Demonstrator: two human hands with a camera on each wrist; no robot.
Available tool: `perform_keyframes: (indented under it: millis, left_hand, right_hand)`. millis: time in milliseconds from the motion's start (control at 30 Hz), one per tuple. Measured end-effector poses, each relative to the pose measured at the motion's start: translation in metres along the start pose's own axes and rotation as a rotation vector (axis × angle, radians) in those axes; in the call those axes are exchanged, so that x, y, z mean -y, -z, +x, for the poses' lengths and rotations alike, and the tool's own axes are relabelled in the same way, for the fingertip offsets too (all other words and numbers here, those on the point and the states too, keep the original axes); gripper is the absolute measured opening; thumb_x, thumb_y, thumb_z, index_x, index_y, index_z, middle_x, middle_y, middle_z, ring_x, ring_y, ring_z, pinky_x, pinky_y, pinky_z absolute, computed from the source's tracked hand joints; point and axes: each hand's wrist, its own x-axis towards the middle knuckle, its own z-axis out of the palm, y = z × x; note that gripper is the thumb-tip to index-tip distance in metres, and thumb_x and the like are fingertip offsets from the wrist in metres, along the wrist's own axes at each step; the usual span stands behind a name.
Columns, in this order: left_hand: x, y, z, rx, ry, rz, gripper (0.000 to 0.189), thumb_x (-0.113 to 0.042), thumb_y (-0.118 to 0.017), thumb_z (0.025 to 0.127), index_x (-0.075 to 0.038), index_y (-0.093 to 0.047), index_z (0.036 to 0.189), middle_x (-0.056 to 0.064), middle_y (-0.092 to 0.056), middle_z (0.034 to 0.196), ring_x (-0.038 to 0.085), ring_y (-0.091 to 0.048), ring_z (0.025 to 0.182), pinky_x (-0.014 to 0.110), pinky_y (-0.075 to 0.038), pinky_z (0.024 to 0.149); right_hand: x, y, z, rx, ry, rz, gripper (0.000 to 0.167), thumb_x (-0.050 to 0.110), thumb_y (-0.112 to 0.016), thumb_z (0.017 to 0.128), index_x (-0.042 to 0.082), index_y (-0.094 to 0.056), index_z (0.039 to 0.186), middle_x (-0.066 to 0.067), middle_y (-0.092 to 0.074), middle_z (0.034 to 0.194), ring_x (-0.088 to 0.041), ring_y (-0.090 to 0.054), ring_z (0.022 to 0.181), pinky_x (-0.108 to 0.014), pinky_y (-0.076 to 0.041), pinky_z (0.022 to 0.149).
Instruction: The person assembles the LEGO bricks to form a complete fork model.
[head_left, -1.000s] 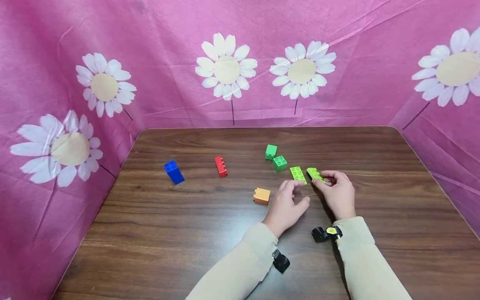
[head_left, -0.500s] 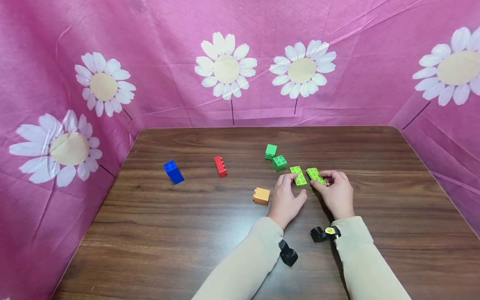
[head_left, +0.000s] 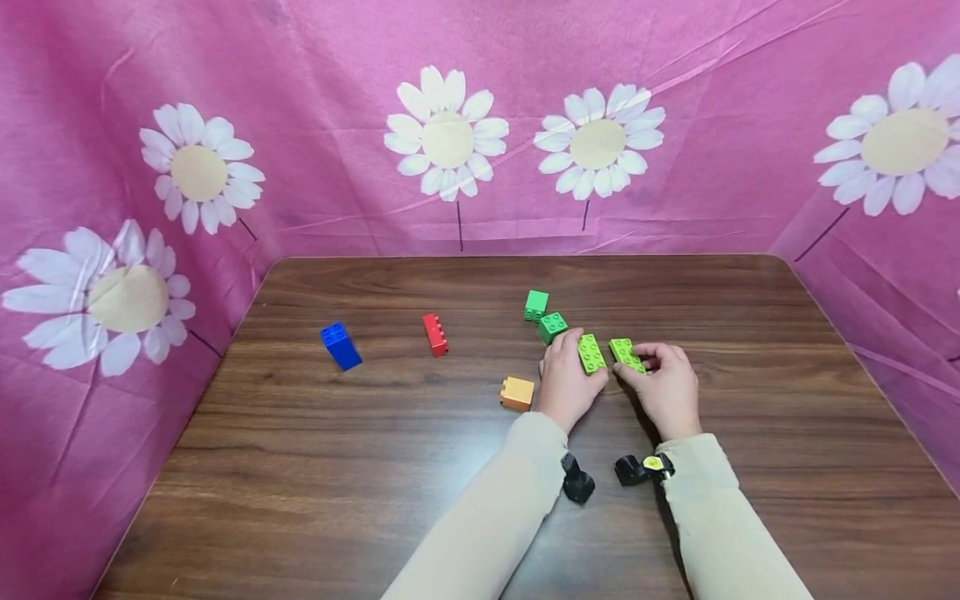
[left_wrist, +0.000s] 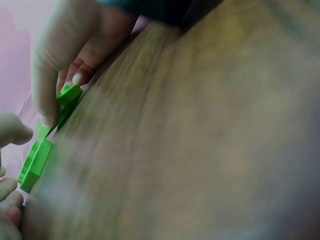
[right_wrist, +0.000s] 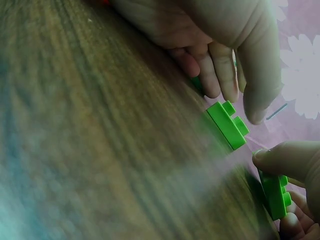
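Note:
Two flat lime-green toy building bricks lie side by side, studs up. My right hand (head_left: 665,392) pinches the right lime brick (head_left: 624,353) between thumb and fingers, and in the left wrist view this right brick (left_wrist: 68,100) looks tilted. Around the left lime brick (head_left: 591,353) reaches my left hand (head_left: 567,377), its fingers along the far left side and its thumb near the close end. A gap shows between that thumb and the left brick (right_wrist: 227,125) in the right wrist view. The left hand's fingertips are partly hidden behind the brick.
Two green bricks, one at the back (head_left: 536,305) and one closer (head_left: 552,326), stand just beyond my left hand. An orange brick (head_left: 517,392) sits left of that hand. Farther left are a red brick (head_left: 435,334) and a blue brick (head_left: 341,345) on the wooden table (head_left: 300,467).
My left hand has shifted and turned from in front of the left lime brick to around its left side. The right lime brick, gripped by my right hand, has levelled somewhat.

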Motion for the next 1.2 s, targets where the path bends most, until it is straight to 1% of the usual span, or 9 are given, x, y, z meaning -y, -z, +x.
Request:
perform_keyframes:
  millis: [133,267,333,400,500,633,800,1000,1200]
  left_hand:
    - [-0.001,0.001,0.006,0.049,0.035,0.046,0.067,-0.033,-0.078,0.087,-0.015,-0.049,0.145,0.002,-0.052,0.142,0.02,-0.048,0.13,0.038,-0.038,0.103]
    - [-0.001,0.0,0.011,0.07,0.042,0.104,0.073,-0.044,-0.079,0.085,-0.017,-0.049,0.145,0.0,-0.052,0.142,0.02,-0.046,0.13,0.039,-0.038,0.103]
    - [-0.001,0.0,0.012,0.083,0.041,0.141,0.072,-0.045,-0.079,0.085,-0.018,-0.049,0.145,-0.001,-0.052,0.141,0.019,-0.045,0.13,0.038,-0.038,0.102]
    - [0.0,0.001,0.012,0.1,0.034,0.161,0.07,-0.042,-0.08,0.085,-0.019,-0.05,0.145,-0.002,-0.052,0.141,0.018,-0.045,0.129,0.038,-0.038,0.102]
    - [0.002,0.002,0.012,0.131,0.008,0.171,0.067,-0.033,-0.079,0.087,-0.02,-0.05,0.145,-0.003,-0.052,0.143,0.018,-0.045,0.131,0.038,-0.038,0.102]
    - [0.005,0.004,0.013,0.166,-0.031,0.152,0.067,-0.022,-0.075,0.086,-0.02,-0.048,0.147,-0.006,-0.048,0.149,0.019,-0.042,0.136,0.038,-0.037,0.102]
    - [0.006,0.007,0.013,0.186,-0.053,0.125,0.066,-0.013,-0.07,0.087,-0.017,-0.048,0.149,-0.005,-0.046,0.152,0.02,-0.043,0.137,0.038,-0.038,0.103]
    - [0.006,0.01,0.011,0.182,-0.069,0.105,0.063,-0.009,-0.07,0.087,-0.017,-0.05,0.146,-0.003,-0.052,0.146,0.02,-0.047,0.134,0.039,-0.038,0.106]
    - [0.008,0.011,0.01,0.176,-0.064,0.108,0.056,-0.011,-0.072,0.088,-0.018,-0.054,0.141,-0.003,-0.056,0.139,0.018,-0.049,0.13,0.035,-0.038,0.107]
  right_hand:
    - [-0.001,-0.001,0.0,-0.003,0.004,-0.007,0.034,0.016,-0.082,0.082,-0.001,-0.069,0.109,-0.018,-0.059,0.102,-0.03,-0.056,0.09,-0.036,-0.038,0.075]
    - [-0.001,-0.001,0.0,0.0,0.014,-0.02,0.035,0.015,-0.083,0.081,-0.001,-0.069,0.109,-0.018,-0.059,0.103,-0.031,-0.057,0.091,-0.038,-0.037,0.076]
    - [-0.001,-0.001,0.0,0.012,0.021,-0.02,0.036,0.015,-0.083,0.081,-0.001,-0.069,0.11,-0.018,-0.059,0.104,-0.032,-0.057,0.091,-0.038,-0.037,0.076]
    - [-0.001,-0.001,0.0,0.023,0.028,-0.021,0.037,0.015,-0.083,0.081,-0.001,-0.068,0.111,-0.018,-0.059,0.104,-0.032,-0.056,0.091,-0.038,-0.038,0.076]
    - [-0.001,0.0,0.0,0.031,0.033,-0.025,0.037,0.015,-0.083,0.081,0.0,-0.068,0.112,-0.018,-0.058,0.104,-0.032,-0.056,0.091,-0.038,-0.037,0.076]
    - [-0.002,0.001,0.001,0.033,0.03,-0.031,0.037,0.015,-0.082,0.082,0.0,-0.068,0.112,-0.018,-0.058,0.105,-0.032,-0.056,0.092,-0.038,-0.037,0.076]
    - [-0.001,0.002,0.0,0.03,0.033,-0.025,0.036,0.013,-0.082,0.082,0.0,-0.068,0.112,-0.019,-0.058,0.106,-0.032,-0.056,0.092,-0.038,-0.036,0.077]
    - [-0.002,0.003,-0.001,0.055,0.064,-0.073,0.037,0.013,-0.081,0.082,0.0,-0.067,0.113,-0.018,-0.06,0.104,-0.032,-0.056,0.091,-0.039,-0.039,0.076]
    - [-0.001,0.005,-0.001,0.075,0.068,-0.099,0.038,0.016,-0.08,0.083,0.0,-0.067,0.115,-0.017,-0.061,0.102,-0.031,-0.057,0.089,-0.04,-0.041,0.075]
